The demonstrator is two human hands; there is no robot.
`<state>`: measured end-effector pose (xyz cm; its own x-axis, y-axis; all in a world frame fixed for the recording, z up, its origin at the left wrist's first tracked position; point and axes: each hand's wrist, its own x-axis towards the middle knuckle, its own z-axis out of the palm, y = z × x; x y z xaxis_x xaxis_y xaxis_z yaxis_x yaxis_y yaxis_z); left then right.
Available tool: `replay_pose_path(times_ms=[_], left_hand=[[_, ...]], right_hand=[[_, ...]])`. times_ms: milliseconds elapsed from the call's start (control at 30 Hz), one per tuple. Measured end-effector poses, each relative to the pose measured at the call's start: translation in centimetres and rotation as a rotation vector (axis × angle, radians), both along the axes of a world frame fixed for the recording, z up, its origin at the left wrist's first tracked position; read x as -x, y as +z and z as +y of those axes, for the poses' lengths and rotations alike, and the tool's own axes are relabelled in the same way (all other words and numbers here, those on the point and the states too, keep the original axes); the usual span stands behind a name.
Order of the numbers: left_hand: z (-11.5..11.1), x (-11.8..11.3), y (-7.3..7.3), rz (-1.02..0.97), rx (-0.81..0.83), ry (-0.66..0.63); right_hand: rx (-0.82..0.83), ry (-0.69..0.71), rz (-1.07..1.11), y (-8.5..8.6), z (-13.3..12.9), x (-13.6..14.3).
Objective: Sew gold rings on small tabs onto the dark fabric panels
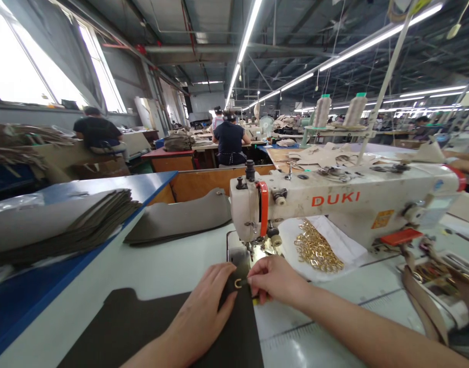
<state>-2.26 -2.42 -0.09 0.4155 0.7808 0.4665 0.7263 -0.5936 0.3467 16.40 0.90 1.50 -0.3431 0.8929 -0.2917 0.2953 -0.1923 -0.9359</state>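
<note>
A dark fabric piece (150, 327) lies on the pale table in front of the white sewing machine (296, 199). My left hand (207, 306) rests on the fabric with thumb and fingers apart. A small gold ring (238, 283) sits at the fabric between my two hands. My right hand (271, 278) pinches a small dark strip (245, 281) that runs to the ring, just in front of the needle area. The fingers of my right hand are pressed together over the fabric's right edge.
Gold rings (319, 248) lie on a white cloth (349, 240) right of the needle. Stacked dark pieces (181, 217) lie behind left; a larger stack (58, 222) is on a blue table (158, 184). Straps (422, 301) hang at right. People (230, 138) sit beyond.
</note>
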Motion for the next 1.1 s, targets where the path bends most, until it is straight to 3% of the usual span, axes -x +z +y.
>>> replay_pose_path(times_ms=[167, 300, 467, 667, 867, 1100], left_hand=[[-0.3, -0.4, 1.1, 0.030, -0.040, -0.081], [0.4, -1.0, 1.2, 0.071, -0.102, -0.142], [1.1, -2.1, 0.8, 0.151, -0.177, -0.116], [1.3, -2.6, 1.0, 0.189, -0.157, -0.100], [1.3, -2.5, 1.1, 0.162, -0.108, -0.095], [1.3, -2.4, 0.8, 0.111, -0.144, -0.096]], right_hand=[[0.047, 0.032, -0.098, 0.4, 1.0, 0.7], [0.045, 0.065, -0.161, 0.6, 1.3, 0.7], [-0.001, 0.104, -0.234, 0.6, 1.7, 0.7], [-0.125, 0.171, -0.337, 0.9, 1.7, 0.7], [-0.564, 0.135, -0.483, 1.0, -0.1, -1.2], [-1.092, 0.295, -0.604, -0.9, -1.6, -3.1]])
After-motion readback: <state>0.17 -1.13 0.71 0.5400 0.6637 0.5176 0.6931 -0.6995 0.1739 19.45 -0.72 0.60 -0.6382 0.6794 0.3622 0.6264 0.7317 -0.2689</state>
